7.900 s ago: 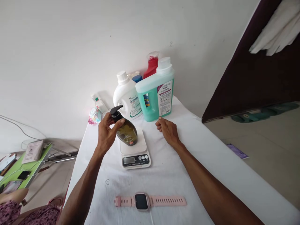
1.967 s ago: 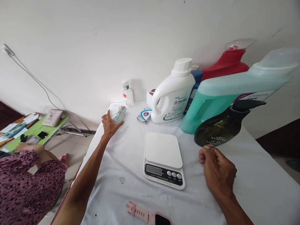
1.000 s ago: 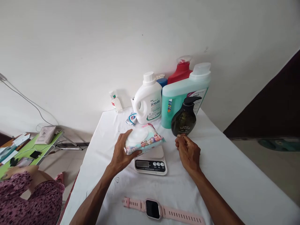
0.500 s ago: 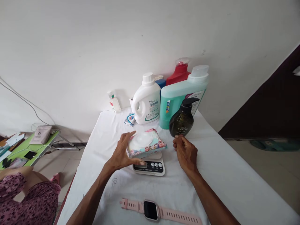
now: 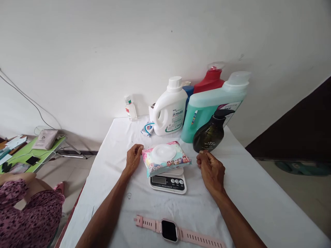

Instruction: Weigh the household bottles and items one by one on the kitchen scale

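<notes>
A soft pack of wet wipes [image 5: 165, 160] with a white lid lies across the kitchen scale [image 5: 168, 182], covering most of its platform. My left hand [image 5: 133, 159] rests on the cloth just left of the pack, its fingers curled together and nothing visible in them. To the right of the pack, my right hand [image 5: 211, 170] is closed in a loose fist on the table. Right behind its knuckles stands a dark pump bottle [image 5: 208, 136]; whether they touch I cannot tell. The scale's display looks dark.
A pink-strapped smartwatch [image 5: 169, 230] lies near the front. Behind are a white detergent jug [image 5: 172, 108], a green jug [image 5: 199, 117], a red bottle [image 5: 209, 82], a small clear bottle [image 5: 131, 109] and a small blue-white packet [image 5: 148, 128]. A person's patterned garment [image 5: 31, 213] shows at left.
My left hand has let go of the wet wipes pack, drawn back to the left and curled its fingers. The pack stays on the scale. My right hand stays closed near the pump bottle.
</notes>
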Tool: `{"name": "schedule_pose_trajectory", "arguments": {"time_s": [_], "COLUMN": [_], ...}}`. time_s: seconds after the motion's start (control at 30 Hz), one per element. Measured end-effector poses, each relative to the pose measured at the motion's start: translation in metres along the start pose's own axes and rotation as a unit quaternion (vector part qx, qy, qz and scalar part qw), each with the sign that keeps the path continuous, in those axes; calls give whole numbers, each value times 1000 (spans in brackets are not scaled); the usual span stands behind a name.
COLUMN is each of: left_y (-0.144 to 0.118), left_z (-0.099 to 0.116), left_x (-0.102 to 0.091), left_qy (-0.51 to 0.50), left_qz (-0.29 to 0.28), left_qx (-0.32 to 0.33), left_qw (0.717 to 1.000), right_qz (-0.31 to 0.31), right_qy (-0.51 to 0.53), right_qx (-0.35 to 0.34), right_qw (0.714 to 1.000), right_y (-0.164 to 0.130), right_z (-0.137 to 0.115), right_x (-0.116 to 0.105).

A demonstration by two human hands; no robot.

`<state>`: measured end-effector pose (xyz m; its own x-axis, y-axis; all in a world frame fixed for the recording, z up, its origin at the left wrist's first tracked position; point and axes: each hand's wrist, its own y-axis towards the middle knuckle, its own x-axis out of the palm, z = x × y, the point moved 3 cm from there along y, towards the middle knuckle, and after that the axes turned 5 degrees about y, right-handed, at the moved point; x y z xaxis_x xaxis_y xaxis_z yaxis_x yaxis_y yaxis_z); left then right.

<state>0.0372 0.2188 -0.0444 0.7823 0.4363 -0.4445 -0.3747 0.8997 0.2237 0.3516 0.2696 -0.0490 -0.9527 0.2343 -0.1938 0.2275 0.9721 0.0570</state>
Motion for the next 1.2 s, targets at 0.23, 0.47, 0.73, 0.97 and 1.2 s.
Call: {"name": "schedule_pose_trajectory", "arguments": {"time_s": [0.23, 0.47, 0.73, 0.97, 1.2], "left_y": [3, 3, 2, 3, 3], "left_z": [-3, -6, -1, -3, 0], "left_x": [0, 1, -1, 0, -1], "left_qy": [29, 43, 51, 50, 72], "left_qz": [-6, -10, -15, -19, -14], "left_qx": [-14, -31, -37, -36, -29], "left_qw": [999, 999, 998, 998, 997], "right_qz": [4, 4, -2, -1, 1], "right_qy": [11, 20, -2, 7, 5], "right_qx": [2, 22, 5, 11, -5], "right_qw": [1000, 1000, 1000, 1000, 1000], "right_y": [-1, -2, -2, -3, -3], "right_z": [-2, -4, -5, -5, -4], "right_x": [0, 0, 0, 1, 1]}}
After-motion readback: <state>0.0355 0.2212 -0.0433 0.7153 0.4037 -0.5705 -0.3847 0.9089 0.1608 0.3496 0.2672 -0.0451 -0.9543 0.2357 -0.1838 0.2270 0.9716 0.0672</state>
